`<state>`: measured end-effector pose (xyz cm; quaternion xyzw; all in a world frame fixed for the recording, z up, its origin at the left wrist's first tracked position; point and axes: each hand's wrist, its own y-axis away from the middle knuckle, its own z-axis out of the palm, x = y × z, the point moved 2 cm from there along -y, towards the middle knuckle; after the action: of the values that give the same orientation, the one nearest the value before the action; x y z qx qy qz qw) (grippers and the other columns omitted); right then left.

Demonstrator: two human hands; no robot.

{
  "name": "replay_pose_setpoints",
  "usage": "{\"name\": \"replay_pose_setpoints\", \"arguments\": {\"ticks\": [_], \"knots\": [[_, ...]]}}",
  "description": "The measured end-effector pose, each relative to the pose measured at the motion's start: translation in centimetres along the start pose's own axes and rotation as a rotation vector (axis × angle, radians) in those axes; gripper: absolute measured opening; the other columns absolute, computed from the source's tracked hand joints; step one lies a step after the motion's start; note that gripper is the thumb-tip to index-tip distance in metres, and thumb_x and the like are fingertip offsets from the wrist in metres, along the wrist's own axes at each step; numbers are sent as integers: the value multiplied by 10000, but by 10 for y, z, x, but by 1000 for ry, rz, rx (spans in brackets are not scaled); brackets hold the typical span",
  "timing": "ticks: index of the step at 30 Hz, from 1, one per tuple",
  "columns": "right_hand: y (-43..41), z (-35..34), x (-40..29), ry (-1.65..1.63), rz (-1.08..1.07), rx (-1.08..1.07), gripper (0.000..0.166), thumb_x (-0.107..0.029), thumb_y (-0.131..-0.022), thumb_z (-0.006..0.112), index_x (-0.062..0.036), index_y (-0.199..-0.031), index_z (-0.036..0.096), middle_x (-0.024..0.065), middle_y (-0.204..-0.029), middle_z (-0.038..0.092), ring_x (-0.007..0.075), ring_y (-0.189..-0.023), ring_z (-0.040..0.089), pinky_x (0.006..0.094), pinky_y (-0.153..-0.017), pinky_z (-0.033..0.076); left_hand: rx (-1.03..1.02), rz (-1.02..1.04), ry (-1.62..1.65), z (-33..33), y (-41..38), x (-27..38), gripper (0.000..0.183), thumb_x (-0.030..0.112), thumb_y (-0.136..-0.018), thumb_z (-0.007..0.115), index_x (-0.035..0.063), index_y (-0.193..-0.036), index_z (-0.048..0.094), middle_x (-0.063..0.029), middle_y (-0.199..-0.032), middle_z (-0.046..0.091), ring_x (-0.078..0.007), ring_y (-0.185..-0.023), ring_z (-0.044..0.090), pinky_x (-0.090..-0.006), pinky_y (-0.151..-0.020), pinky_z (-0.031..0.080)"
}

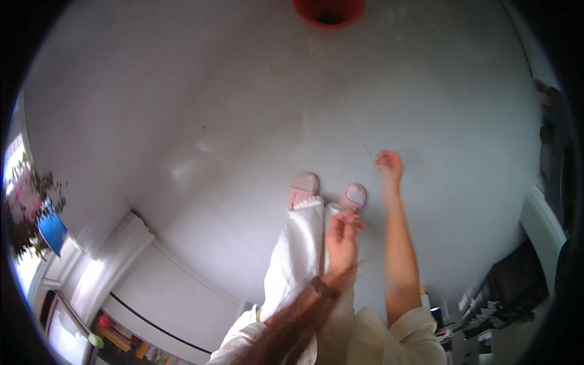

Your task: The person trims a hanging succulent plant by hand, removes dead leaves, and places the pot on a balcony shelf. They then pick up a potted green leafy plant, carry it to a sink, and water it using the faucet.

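My left hand [343, 244], with a dark band at its wrist, is over my white trousers [296, 246], its fingers curled and blurred. Farther forward and to the right, above the pale grey floor [255, 114], my right hand [390, 166] has bent fingers. A thin line on or above the floor runs up to its fingertips; whether it is a thread or a floor seam I cannot tell. No clear object shows in either hand. Beneath me are pink slippers [305, 185]. A red bucket or basin [329, 13], dark inside, is at the top edge.
At the left are a plant [52, 185], a blue object [52, 228] and a white ledge [123, 237]. A shelf [132, 340] with colourful items is low on the left. A black bag or case [506, 285] lies at the lower right, beside a pale panel [543, 228].
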<state>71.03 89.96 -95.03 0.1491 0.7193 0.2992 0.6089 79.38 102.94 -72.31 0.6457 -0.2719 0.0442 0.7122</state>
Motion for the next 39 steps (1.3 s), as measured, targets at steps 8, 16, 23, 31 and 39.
{"name": "replay_pose_setpoints", "arguments": {"ticks": [8, 16, 23, 31, 39], "knots": [[273, 85, -145, 233, 359, -414, 142, -128, -931, 631, -26, -1028, 610, 37, -989, 644, 94, -893, 582, 258, -782, 471, 44, -129, 180, -116, 70, 33, 403, 366, -1028, 463, 61, -1287, 514, -35, -1142, 614, -125, -981, 599, -285, -829, 468], [392, 138, -212, 405, 239, -709, 144, -105, -941, 610, -9, -1048, 620, 52, -1027, 644, 117, -912, 598, 274, -808, 485, 40, -69, 441, -197, 167, 84, 272, 237, -1002, 540, 60, -1200, 600, -25, -1096, 643, -116, -962, 601, -284, -820, 486], [468, 202, -224, 608, 177, -860, 147, -103, -946, 595, -7, -1037, 659, 36, -984, 661, 106, -876, 589, 272, -811, 471, 36, 36, 806, -278, 208, 98, 299, 147, -960, 603, 58, -1246, 599, -1, -1046, 655, -79, -917, 599, -235, -741, 469], [572, 299, -149, 797, 194, -883, 162, -154, -952, 612, -28, -1043, 658, 22, -962, 666, 99, -878, 591, 253, -799, 467, 73, 21, 1054, -446, 210, 85, 303, 125, -959, 606, -4, -1232, 588, -27, -1065, 626, -93, -918, 575, -239, -760, 477], [634, 452, 61, 1041, 88, -1031, 179, -164, -915, 651, -5, -995, 670, 47, -906, 683, 130, -835, 631, 271, -760, 496, 306, 160, 1182, -689, 160, 63, 253, 114, -970, 587, 0, -1195, 590, -14, -1034, 602, -88, -902, 553, -230, -751, 470]]}}
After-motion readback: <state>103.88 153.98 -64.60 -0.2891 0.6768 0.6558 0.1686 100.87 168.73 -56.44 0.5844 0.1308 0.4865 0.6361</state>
